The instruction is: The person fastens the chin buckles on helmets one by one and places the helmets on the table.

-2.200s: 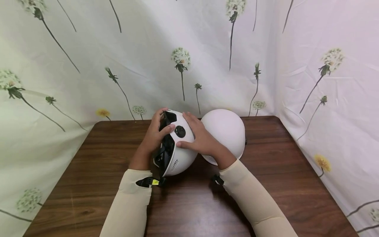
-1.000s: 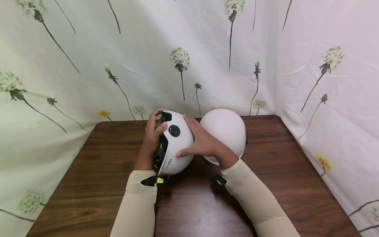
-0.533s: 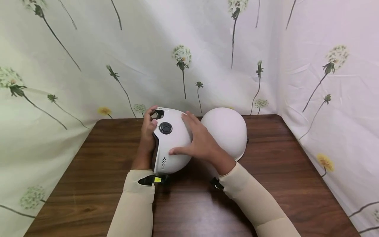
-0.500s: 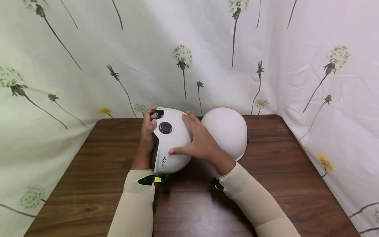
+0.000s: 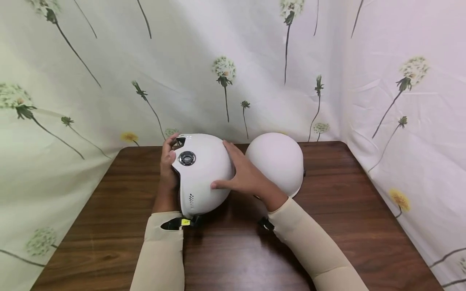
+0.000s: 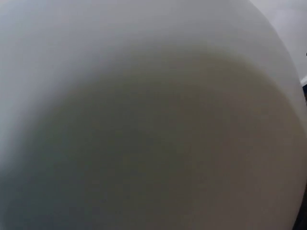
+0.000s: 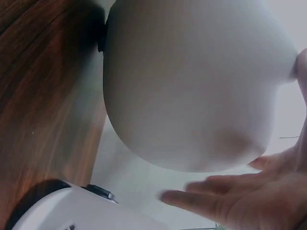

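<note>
A white helmet [image 5: 207, 169] with a round black vent [image 5: 187, 158] stands tilted on the left, its opening facing left. My left hand [image 5: 167, 171] grips its front edge, thumb outside and the other fingers partly hidden behind the rim. With fingers and thumb spread, my right hand [image 5: 247, 173] touches the helmet's rounded back. In the right wrist view, the thumb meets the shell [image 7: 192, 86] and the straight fingers [image 7: 192, 201] reach past its crown. Close, blurred white shell [image 6: 158, 120] fills most of the left wrist view.
A second white helmet [image 5: 276, 159] sits just right of the held one, partly behind my right wrist. Both are on a dark wooden table [image 5: 233, 258]. Flower-printed white cloth [image 5: 182, 60] hangs behind and at the sides.
The held helmet has moved left and turned, so its dark inside, visible before, is now mostly hidden. My left hand moved left with it. The second helmet stayed in place.
</note>
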Demonstrator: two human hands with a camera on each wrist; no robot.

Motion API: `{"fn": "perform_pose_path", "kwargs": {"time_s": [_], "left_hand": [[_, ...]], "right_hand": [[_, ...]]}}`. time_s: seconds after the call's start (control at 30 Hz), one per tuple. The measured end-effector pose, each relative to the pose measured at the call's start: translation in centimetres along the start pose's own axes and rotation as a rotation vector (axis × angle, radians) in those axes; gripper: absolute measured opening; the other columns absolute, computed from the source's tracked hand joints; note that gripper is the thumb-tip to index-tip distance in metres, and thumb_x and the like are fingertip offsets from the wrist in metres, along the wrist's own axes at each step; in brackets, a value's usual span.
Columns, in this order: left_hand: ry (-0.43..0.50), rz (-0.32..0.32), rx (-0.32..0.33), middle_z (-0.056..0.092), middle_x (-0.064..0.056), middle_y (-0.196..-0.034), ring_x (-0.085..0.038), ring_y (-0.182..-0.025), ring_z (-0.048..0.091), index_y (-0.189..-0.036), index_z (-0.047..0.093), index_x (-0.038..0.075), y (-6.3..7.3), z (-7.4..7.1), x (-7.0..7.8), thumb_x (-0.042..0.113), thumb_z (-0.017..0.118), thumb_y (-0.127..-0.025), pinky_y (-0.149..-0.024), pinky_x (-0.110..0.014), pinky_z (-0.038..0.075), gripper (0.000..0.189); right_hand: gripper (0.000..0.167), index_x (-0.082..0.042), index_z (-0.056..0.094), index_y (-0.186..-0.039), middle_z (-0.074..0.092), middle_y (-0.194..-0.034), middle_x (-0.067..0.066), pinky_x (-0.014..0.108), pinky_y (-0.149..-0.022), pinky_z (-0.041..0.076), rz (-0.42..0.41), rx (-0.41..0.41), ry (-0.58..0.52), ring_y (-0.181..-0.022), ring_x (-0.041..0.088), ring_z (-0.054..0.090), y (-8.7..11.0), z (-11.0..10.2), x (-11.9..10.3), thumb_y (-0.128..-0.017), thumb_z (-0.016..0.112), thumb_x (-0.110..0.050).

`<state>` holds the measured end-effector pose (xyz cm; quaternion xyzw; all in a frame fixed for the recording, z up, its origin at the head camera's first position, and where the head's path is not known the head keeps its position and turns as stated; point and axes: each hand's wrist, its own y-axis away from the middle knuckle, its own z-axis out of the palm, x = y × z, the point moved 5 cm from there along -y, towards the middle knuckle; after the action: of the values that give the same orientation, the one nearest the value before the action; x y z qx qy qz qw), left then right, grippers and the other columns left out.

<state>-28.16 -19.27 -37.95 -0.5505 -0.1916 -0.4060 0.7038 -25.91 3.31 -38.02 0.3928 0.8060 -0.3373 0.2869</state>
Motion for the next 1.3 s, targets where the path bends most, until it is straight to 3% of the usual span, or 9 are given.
{"fn": "perform_pose_path", "kwargs": {"time_s": [0.13, 0.27, 0.5, 0.57, 0.67, 0.8, 0.93, 1.1, 1.3], "left_hand": [[-0.067, -0.07, -0.045, 0.055, -0.007, -0.133, -0.018, -0.118, 0.055, -0.156, 0.033, -0.001, -0.2, -0.6, 0.2, 0.043, 0.056, -0.1, -0.097, -0.026, 0.047, 0.075], [-0.185, -0.154, -0.101, 0.052, -0.008, -0.138, -0.02, -0.123, 0.05, -0.159, 0.03, 0.001, -0.3, -1.5, 0.6, 0.047, 0.055, -0.1, -0.1, -0.024, 0.043, 0.078], [-0.452, -0.197, -0.192, 0.041, -0.017, -0.158, -0.029, -0.144, 0.035, -0.163, 0.03, 0.005, -0.4, -2.6, 1.9, 0.044, 0.051, -0.104, -0.115, -0.031, 0.03, 0.074], [-0.533, -0.185, -0.229, 0.042, -0.023, -0.158, -0.033, -0.146, 0.036, -0.164, 0.029, 0.005, -0.3, -2.9, 2.4, 0.04, 0.048, -0.105, -0.121, -0.038, 0.022, 0.071], [-0.728, -0.104, -0.297, 0.044, -0.025, -0.159, -0.04, -0.152, 0.033, -0.164, 0.032, 0.005, -0.2, -3.0, 3.6, 0.033, 0.044, -0.106, -0.127, -0.051, 0.005, 0.065], [-0.949, 0.009, -0.38, 0.041, -0.025, -0.163, -0.048, -0.155, 0.027, -0.162, 0.035, 0.005, -0.1, -3.2, 4.8, 0.031, 0.044, -0.107, -0.124, -0.063, -0.012, 0.062], [-1.014, 0.034, -0.424, 0.039, -0.025, -0.164, -0.05, -0.154, 0.028, -0.163, 0.033, 0.005, 0.0, -3.5, 5.3, 0.032, 0.044, -0.109, -0.122, -0.067, -0.012, 0.062], [-1.055, 0.063, -0.421, 0.04, -0.023, -0.164, -0.049, -0.153, 0.03, -0.162, 0.034, 0.005, 0.3, -3.8, 6.0, 0.041, 0.042, -0.109, -0.121, -0.069, -0.013, 0.064], [-1.052, 0.09, -0.427, 0.04, -0.023, -0.164, -0.048, -0.153, 0.03, -0.162, 0.035, 0.006, 0.6, -3.9, 6.4, 0.057, 0.043, -0.108, -0.12, -0.072, -0.01, 0.075]], "right_hand": [[0.13, -0.032, -0.004, -0.169, 0.008, -0.175, -0.012, 0.044, -0.126, 0.026, -0.005, -0.029, -0.027, -0.158, 0.006, 0.017, -0.2, 0.5, 0.3, -0.079, 0.084, -0.066], [0.127, -0.029, -0.004, -0.17, 0.008, -0.176, -0.008, 0.044, -0.127, 0.024, -0.019, -0.025, -0.01, -0.158, 0.007, 0.016, -0.4, 0.7, 0.3, -0.082, 0.081, -0.066], [0.121, -0.025, -0.001, -0.17, 0.007, -0.176, -0.007, 0.044, -0.128, 0.021, -0.012, -0.022, 0.002, -0.159, 0.008, 0.012, -0.2, 0.6, 0.3, -0.087, 0.076, -0.066], [0.121, -0.025, -0.001, -0.17, 0.006, -0.176, -0.008, 0.043, -0.128, 0.021, -0.015, -0.027, -0.003, -0.159, 0.007, 0.011, -0.1, 0.6, 0.2, -0.087, 0.076, -0.067], [0.121, -0.027, -0.002, -0.17, 0.005, -0.176, -0.009, 0.043, -0.128, 0.02, -0.025, -0.035, -0.008, -0.159, 0.006, 0.01, -0.1, 0.7, 0.1, -0.087, 0.076, -0.067], [0.121, -0.027, -0.003, -0.17, 0.004, -0.176, -0.009, 0.045, -0.128, 0.021, -0.024, -0.046, -0.018, -0.16, 0.008, 0.01, 0.0, 1.0, 0.2, -0.088, 0.077, -0.064], [0.125, -0.032, -0.011, -0.168, 0.004, -0.176, -0.008, 0.046, -0.127, 0.023, 0.022, -0.074, -0.063, -0.159, 0.01, 0.014, 0.1, 1.5, 0.5, -0.086, 0.077, -0.066], [0.13, -0.034, -0.017, -0.166, 0.007, -0.176, -0.003, 0.047, -0.124, 0.03, 0.077, -0.105, -0.168, -0.155, 0.014, 0.029, 0.0, 2.2, 0.9, -0.083, 0.076, -0.071], [0.127, -0.034, -0.011, -0.168, 0.004, -0.176, -0.008, 0.048, -0.124, 0.029, 0.069, -0.073, -0.227, -0.156, 0.014, 0.025, 0.1, 2.5, 0.9, -0.082, 0.077, -0.068]]}}
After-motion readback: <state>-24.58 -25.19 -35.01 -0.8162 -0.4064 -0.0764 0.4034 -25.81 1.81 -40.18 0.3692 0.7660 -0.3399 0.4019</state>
